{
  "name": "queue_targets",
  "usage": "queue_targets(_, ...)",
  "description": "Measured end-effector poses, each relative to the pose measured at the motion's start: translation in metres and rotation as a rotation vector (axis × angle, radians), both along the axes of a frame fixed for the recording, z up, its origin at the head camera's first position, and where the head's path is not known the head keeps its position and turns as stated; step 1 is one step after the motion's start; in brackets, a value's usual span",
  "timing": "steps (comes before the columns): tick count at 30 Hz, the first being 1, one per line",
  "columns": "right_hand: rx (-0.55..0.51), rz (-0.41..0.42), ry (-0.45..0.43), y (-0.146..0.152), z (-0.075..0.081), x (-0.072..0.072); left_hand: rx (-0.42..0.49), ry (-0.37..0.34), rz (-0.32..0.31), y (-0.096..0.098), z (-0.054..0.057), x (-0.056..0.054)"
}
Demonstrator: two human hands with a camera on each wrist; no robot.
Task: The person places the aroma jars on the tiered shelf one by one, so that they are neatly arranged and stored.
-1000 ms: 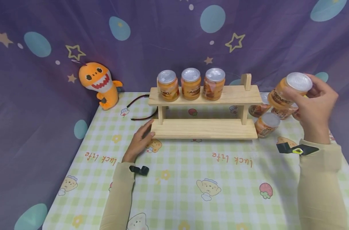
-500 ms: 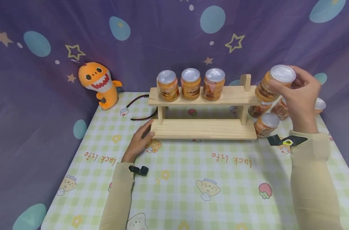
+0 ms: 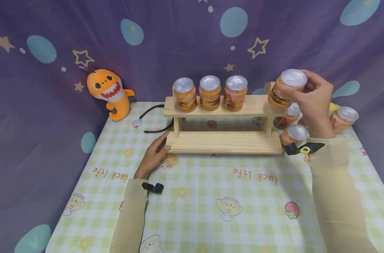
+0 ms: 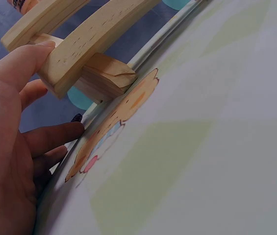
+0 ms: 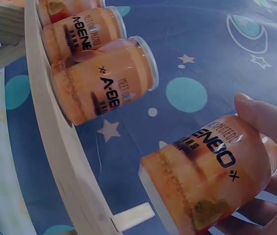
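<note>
My right hand [image 3: 317,100] holds an orange can [image 3: 282,94] with a silver lid, over the right end of the upper board. Slightly tilted, the can [image 5: 212,171] appears apart from the board [image 5: 62,152] in the right wrist view. Three similar cans [image 3: 210,95] stand upright in a row on the upper board of a two-tier wooden rack [image 3: 223,142]. At the rack's left end rests my left hand [image 3: 151,156], fingers fairly straight. Its thumb [image 4: 37,51] touches the lower board's end in the left wrist view.
Several more orange cans [image 3: 294,135] stand on the table right of the rack, partly behind my right arm. An orange shark plush [image 3: 111,93] leans at the back left. A dark cord-like item [image 3: 151,110] lies behind the rack. A checked cloth [image 3: 195,207] covers the table.
My right hand has carried the can leftward, from above the cans at the right to over the rack's right end. The left hand has stayed in place.
</note>
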State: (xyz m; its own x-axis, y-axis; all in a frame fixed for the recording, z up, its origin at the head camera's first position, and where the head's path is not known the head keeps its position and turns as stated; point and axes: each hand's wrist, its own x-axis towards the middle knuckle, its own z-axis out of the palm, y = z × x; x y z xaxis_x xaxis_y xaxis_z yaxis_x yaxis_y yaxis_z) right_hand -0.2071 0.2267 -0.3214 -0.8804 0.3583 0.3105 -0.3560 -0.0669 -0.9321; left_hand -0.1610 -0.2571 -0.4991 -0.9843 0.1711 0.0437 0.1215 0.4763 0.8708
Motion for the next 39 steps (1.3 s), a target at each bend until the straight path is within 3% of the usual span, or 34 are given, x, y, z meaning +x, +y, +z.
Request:
queue_targets(18, 0.058, 0.089, -0.052, -0.025, -0.007, -0.017, -0.004, -0.022, 0.01, 0.001, 0.0, 0.0)
queue_targets(29, 0.195, 0.046, -0.138, -0.033, -0.014, -0.024, -0.009, 0.0, 0.002, 0.001, 0.0, -0.001)
queue_targets(39, 0.213, 0.049, -0.165, -0.037, -0.02, -0.028, -0.014, -0.006, 0.003, 0.001, 0.0, 0.0)
